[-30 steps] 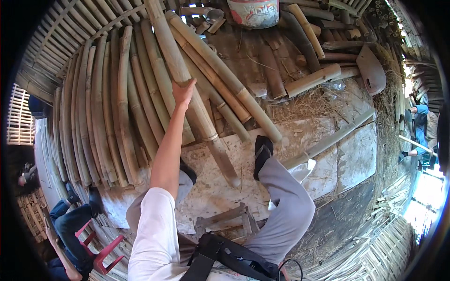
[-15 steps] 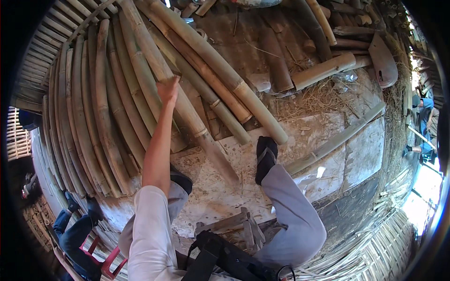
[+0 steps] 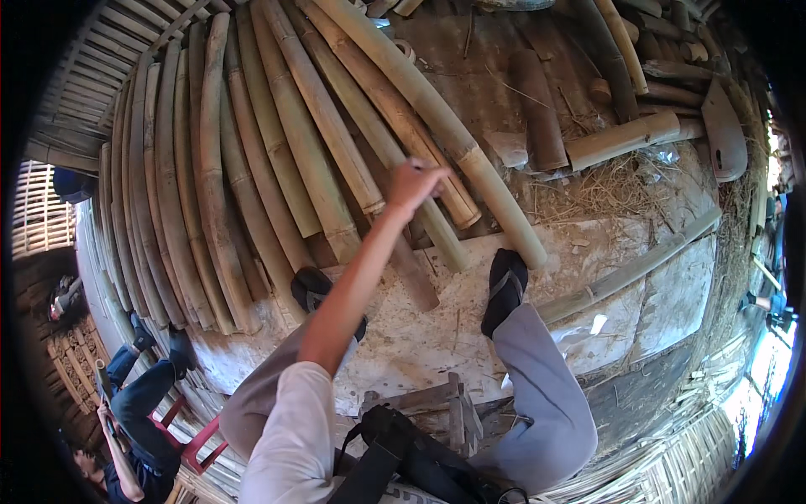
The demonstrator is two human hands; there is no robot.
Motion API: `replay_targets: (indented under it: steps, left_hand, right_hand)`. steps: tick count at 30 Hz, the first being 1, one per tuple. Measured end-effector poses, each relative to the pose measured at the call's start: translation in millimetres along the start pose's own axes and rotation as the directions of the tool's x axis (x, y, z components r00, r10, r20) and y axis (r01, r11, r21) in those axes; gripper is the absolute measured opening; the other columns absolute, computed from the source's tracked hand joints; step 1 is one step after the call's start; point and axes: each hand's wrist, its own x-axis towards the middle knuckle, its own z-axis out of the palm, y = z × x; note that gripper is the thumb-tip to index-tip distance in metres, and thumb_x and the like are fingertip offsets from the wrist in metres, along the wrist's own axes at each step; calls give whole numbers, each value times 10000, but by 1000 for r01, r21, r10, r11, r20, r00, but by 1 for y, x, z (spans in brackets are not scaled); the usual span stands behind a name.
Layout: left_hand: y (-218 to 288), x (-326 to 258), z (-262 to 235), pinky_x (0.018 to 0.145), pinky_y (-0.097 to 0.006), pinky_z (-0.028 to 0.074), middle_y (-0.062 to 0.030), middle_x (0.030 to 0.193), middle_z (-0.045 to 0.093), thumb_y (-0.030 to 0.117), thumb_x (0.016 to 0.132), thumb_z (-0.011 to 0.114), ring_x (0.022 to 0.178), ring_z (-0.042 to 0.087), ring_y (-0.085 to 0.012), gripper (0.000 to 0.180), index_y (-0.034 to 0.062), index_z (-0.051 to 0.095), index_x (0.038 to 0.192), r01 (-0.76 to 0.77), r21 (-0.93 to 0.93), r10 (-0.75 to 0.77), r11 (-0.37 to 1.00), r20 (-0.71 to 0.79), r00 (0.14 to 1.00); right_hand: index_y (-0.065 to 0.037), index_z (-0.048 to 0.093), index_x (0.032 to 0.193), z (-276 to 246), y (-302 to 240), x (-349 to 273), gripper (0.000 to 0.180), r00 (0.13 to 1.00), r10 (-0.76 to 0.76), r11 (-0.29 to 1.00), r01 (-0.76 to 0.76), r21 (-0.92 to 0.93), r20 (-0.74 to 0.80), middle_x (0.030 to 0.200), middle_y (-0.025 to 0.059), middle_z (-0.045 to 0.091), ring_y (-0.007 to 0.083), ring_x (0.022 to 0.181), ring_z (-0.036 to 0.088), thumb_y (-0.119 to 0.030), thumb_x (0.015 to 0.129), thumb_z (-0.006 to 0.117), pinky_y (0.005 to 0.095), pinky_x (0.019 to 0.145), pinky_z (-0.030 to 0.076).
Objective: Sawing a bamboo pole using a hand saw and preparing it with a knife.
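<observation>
My left grip (image 3: pixel 416 186) hangs over the lower part of a long, greenish-brown bamboo pole (image 3: pixel 441 231), which slants from the upper left down toward my feet. My thumb reaches out to the right and my fingers are loosely curled, so the grip looks partly open; I see nothing held in it, but I cannot tell whether my fingertips touch the pole (the hand covers that very spot). My right hand is out of view.

My forearm crosses a tan bamboo pole with a darker brown lower end (image 3: pixel 323 101), lying just left of the greenish one. To the right of my grip lies an orange-brown bamboo pole (image 3: pixel 457 202), and beyond it a thick, pale tan bamboo pole (image 3: pixel 504 210), its lower end close to my right foot in black (image 3: pixel 506 290). On the left a row of long brown and greenish bamboo poles (image 3: pixel 214 168) lies side by side.

The pale, dirt-stained floor (image 3: pixel 672 302) spreads between and beyond my feet, with a slim grey-green bamboo length (image 3: pixel 634 269) lying aslant over it at the right. Far to my left, another person in dark clothes (image 3: pixel 143 420) sits by a red plastic chair (image 3: pixel 201 445).
</observation>
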Motion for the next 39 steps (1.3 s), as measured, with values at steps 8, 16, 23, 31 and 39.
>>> replay_targets:
  steps: [8, 16, 23, 31, 39]
  left_hand:
    - [-75, 15, 64, 956, -376, 386, -344, 1171, 426, 226, 588, 771, 1133, 454, -388, 923, -160, 203, 1206, 74, 297, 26, 952, -319, 947]
    - [-95, 48, 45, 900, -388, 447, -269, 1145, 499, 288, 551, 837, 1070, 520, -354, 954, -73, 253, 1214, 125, 373, 80, 919, -489, 869]
    - [-72, -17, 16, 838, -363, 467, -137, 1061, 522, 180, 593, 807, 972, 546, -233, 760, -6, 334, 1158, -158, -192, 117, 969, -210, 971]
    - [47, -177, -79, 586, -329, 526, -100, 800, 592, 154, 667, 760, 680, 615, -195, 389, 7, 538, 952, -50, -457, 47, 888, -19, 999]
    - [-16, -401, -109, 587, -304, 490, -111, 834, 565, 214, 676, 666, 706, 588, -223, 479, -24, 475, 1045, -65, -519, 175, 852, 167, 970]
  right_hand:
    - [103, 592, 903, -9, 1, 2, 359, 1000, -20, 1000, 20, 1, -6, 806, 222, 641, 294, 768, 629, -211, 732, 626, 379, 669, 470]
    - [107, 593, 896, -14, 7, 2, 355, 999, -33, 999, 33, 16, 12, 801, 216, 642, 286, 759, 629, -207, 732, 624, 375, 663, 469]
    - [110, 593, 890, -16, 13, 7, 352, 999, -50, 997, 50, 55, -1, 797, 211, 643, 278, 750, 628, -203, 732, 622, 371, 657, 468]
    - [114, 594, 883, -8, 22, 7, 348, 985, -171, 979, 170, 109, 2, 792, 204, 644, 269, 740, 627, -199, 732, 620, 367, 651, 467]
    - [117, 594, 877, -25, 72, -4, 344, 966, -236, 931, 255, 261, -104, 787, 198, 646, 261, 730, 627, -194, 732, 618, 363, 645, 466]
